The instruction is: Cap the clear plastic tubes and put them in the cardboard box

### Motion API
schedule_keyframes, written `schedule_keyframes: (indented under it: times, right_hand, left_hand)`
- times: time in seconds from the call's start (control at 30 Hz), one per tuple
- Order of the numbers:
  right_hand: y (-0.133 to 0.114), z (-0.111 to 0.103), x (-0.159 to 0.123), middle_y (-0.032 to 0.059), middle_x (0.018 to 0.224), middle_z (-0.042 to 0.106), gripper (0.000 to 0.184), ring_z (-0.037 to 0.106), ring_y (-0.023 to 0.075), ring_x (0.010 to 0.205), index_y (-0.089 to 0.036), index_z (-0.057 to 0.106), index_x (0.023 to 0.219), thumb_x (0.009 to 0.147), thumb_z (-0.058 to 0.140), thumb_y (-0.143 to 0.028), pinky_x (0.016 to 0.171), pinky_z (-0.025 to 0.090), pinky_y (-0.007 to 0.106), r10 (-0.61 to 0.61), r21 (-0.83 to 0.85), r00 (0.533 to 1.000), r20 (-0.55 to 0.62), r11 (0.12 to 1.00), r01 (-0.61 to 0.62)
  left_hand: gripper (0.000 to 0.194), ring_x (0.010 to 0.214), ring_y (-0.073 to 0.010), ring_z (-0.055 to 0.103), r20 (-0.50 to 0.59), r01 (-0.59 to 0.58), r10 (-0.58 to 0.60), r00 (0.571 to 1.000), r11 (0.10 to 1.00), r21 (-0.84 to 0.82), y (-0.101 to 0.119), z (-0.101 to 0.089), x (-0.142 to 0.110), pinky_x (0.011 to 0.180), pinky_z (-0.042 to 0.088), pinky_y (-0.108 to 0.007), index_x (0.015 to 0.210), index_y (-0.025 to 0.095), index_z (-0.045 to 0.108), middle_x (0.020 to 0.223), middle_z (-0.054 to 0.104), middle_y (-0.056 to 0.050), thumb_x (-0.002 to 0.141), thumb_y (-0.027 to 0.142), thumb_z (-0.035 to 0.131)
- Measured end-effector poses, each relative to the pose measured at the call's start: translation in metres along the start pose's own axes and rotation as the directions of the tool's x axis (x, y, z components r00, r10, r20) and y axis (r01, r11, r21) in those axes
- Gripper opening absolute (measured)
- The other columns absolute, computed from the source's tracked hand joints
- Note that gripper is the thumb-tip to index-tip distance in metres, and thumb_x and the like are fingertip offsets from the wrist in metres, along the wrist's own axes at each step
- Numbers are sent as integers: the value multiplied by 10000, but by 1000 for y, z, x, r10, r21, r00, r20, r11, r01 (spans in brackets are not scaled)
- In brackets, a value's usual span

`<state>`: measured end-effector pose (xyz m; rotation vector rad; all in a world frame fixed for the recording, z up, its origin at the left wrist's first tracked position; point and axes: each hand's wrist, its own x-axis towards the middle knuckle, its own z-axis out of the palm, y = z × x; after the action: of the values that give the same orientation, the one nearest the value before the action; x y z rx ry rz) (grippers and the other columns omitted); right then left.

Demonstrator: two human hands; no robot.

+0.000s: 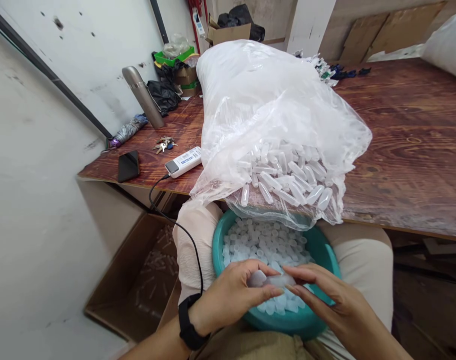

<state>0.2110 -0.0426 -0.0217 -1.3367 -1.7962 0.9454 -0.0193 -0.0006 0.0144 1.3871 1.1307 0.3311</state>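
Observation:
A teal bowl [320,250] full of small translucent plastic caps [263,242] rests on my lap. Over its near side my left hand [231,295] pinches a small clear plastic piece [258,278], a black band on its wrist. My right hand [325,297] meets it from the right, fingers closed on a clear tube [280,281] joined to that piece. A big clear plastic bag [265,110] of clear tubes [288,175] lies on the wooden table [411,145], its open mouth hanging over the bowl.
On the table's left lie a black phone [128,166], keys [163,144], a white device [183,161] with a black cable, a steel flask [143,96] and a folded umbrella [128,131]. A cardboard box [137,280] holding several tubes stands on the floor at left.

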Motion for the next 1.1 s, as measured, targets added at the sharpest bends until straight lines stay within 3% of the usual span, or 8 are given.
schedule_keyframes:
  times: [0.27,0.4,0.5,0.67,0.77,0.93,1.03,1.1]
  right_hand:
    - [-4,9,-1,-9,717,637,402,656,163,655,-260,602,789,1066,368,-434,618,518,255,9,-130,999,47,991,-3]
    - [-11,1,2,30,964,680,231,681,195,893,-267,619,1032,1034,466,-439,780,540,293,53,-149,983,177,988,-27]
    - [-11,-5,3,14,829,655,365,672,192,793,-262,608,856,1067,362,-430,734,533,303,92,-158,956,278,986,-49]
    - [-13,-2,1,43,1124,669,230,667,189,1029,-299,537,1248,1030,484,-351,873,541,298,25,-114,978,209,994,-1]
    - [-13,8,-1,28,1144,682,236,670,171,1074,-321,542,1246,1045,423,-286,916,535,283,-1,-60,984,180,998,12]
    - [2,18,5,50,1078,714,286,701,192,1032,-269,519,1284,1060,370,-364,881,563,285,147,-9,962,229,989,-148]
    - [21,18,21,47,957,711,351,725,187,866,-237,483,1314,1083,259,-376,764,591,286,214,-213,942,259,964,-160]
    - [33,20,32,109,1104,686,314,704,247,996,-215,511,1292,1054,362,-354,878,571,394,198,-388,952,235,917,-95]
  left_hand:
    - [231,1038,-183,676,-34,-387,418,908,866,317,-12,8,1,955,466,-257,1108,194,722,1066,762,-35,892,277,722]
    - [224,1029,-174,682,-29,-323,348,937,896,306,-13,6,3,930,475,-241,1093,201,725,1067,762,-25,882,278,735]
    - [227,993,-175,690,-7,-275,289,957,917,288,-8,5,3,904,481,-242,1077,208,736,1041,765,-18,867,293,750]
    - [214,988,-181,684,-7,-183,192,981,943,277,-2,3,6,876,481,-242,1059,211,742,1046,760,-14,867,305,741]
    - [212,968,-187,684,6,-175,183,983,929,326,-5,3,10,859,480,-246,1041,205,733,1025,758,-17,878,339,726]
    - [242,1042,-222,686,123,-225,189,974,848,480,-14,4,17,854,484,-270,1107,206,629,1114,739,-47,936,378,646]
    - [204,1042,-223,687,142,-212,158,977,769,604,-15,-1,27,826,492,-275,1147,207,534,1135,714,-64,974,311,561]
    - [172,1009,-225,694,97,-183,158,983,738,649,-13,-7,38,812,495,-281,1131,211,514,1082,714,-60,962,240,538]
